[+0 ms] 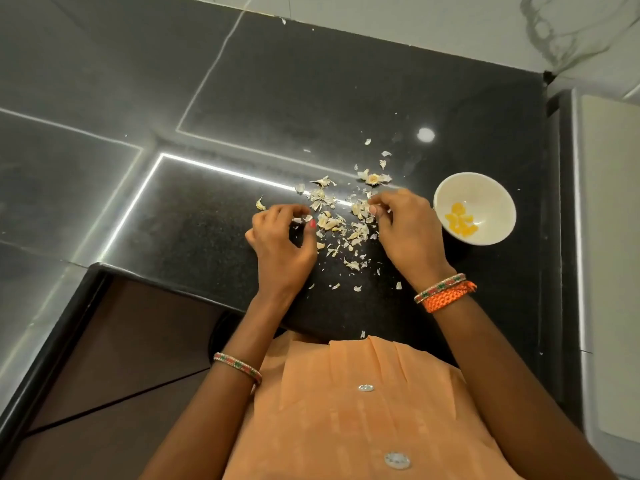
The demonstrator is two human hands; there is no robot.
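While the right hand [398, 225] pinches a garlic clove [360, 207] just to the left of the white bowl [485, 192], thumb and curled fingers clamped on it, the left hand [280, 237] works farther left of the bowl. Its fingertips are closed on a pale scrap [300, 220], most likely a bit of skin.

The step in hand looks like stripping the papery skin. It goes best if the clove is held by its thick root end and a thumbnail catches the loose edge there. The skin then pulls off along the clove rather than across it, so it comes away in one strip. The grip should be light, since hard pressure bruises the flesh.

The fingers hide most of the held clove. Its visible part seems to run with its long axis away from the person, roughly alongside the bowl's left rim, and I cannot tell which end is the tip.

Between the hands, left of the bowl, lies the heap of skins [353, 233], which also holds a few unpeeled cloves [329, 222]. Their long axes lie crosswise, aimed loosely toward the bowl. Inside the bowl sit the peeled cloves [460, 220], against its near wall.
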